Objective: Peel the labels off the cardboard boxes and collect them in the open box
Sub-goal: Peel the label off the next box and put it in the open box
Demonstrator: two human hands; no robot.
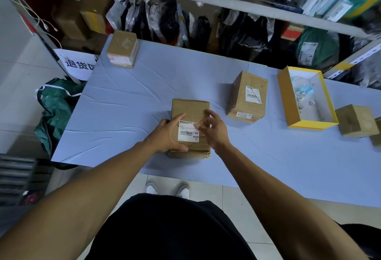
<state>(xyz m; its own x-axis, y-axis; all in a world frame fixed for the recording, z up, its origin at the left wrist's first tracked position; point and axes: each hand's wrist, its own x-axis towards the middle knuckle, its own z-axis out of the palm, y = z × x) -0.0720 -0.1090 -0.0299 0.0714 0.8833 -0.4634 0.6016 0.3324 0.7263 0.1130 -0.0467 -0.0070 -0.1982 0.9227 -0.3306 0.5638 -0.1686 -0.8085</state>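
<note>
Open yellow box [288, 103] at 3 o'clock on the table [123, 105], white inside, holds crumpled label scraps [304, 91]. Centre cardboard box [189, 109] carries a white barcode label [188, 131]. Left hand [167, 136] grips the box's 9 o'clock side, thumb on its near edge. Right hand [212, 130] at the label's 3 o'clock edge, fingertips pinching its upper corner. Second labelled box [247, 97] sits between the centre box and the yellow one.

closed cardboard boxes on my table: 4 whole – one under my hands [190, 109], one far left [122, 49], one mid-right [247, 97], one right [356, 123]
sliver at right edge [376, 132]: can't tell
open yellow box [288, 99]: 1
white labels I can see stuck on: 3
my hands: 2
</note>
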